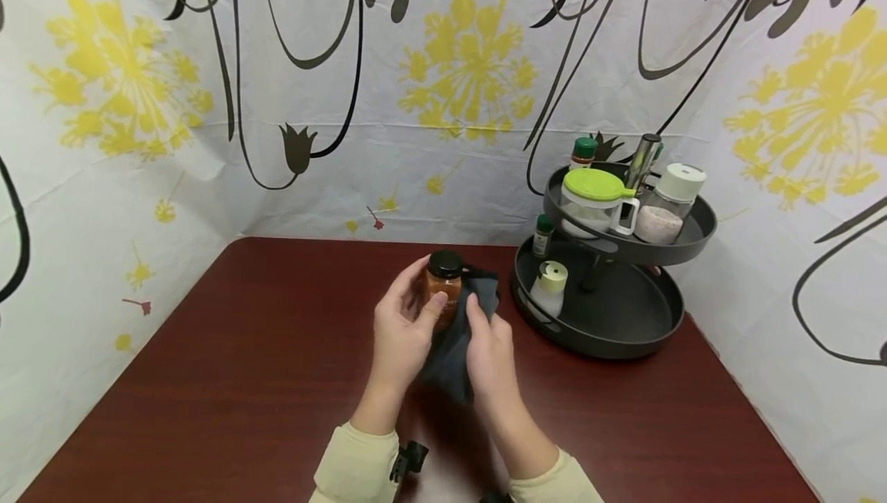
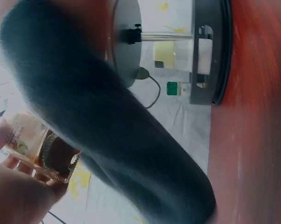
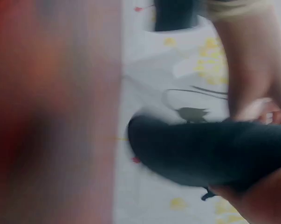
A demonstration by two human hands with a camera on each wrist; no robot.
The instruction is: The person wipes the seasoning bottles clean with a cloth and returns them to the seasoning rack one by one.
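Note:
Above the table, my left hand (image 1: 405, 326) grips a small spice jar (image 1: 444, 287) with a black lid and reddish-brown contents. The jar (image 2: 28, 135) also shows at the left of the left wrist view, with fingers round it. My right hand (image 1: 490, 353) holds a dark grey-blue cloth (image 1: 450, 360) against the jar's right side, and the cloth hangs below both hands. Blurred, the cloth (image 2: 103, 112) covers much of the left wrist view. In the right wrist view the cloth (image 3: 201, 151) hides the jar.
To the right stands a two-tier dark turntable rack (image 1: 617, 341). Its upper tier carries a green-lidded container (image 1: 597, 199), a white-lidded jar (image 1: 668, 206) and a green-capped bottle (image 1: 584, 150). Below are a pale-capped shaker (image 1: 550, 291) and a small green-capped bottle (image 1: 543, 236). Patterned fabric (image 1: 333, 202) lines the table's back.

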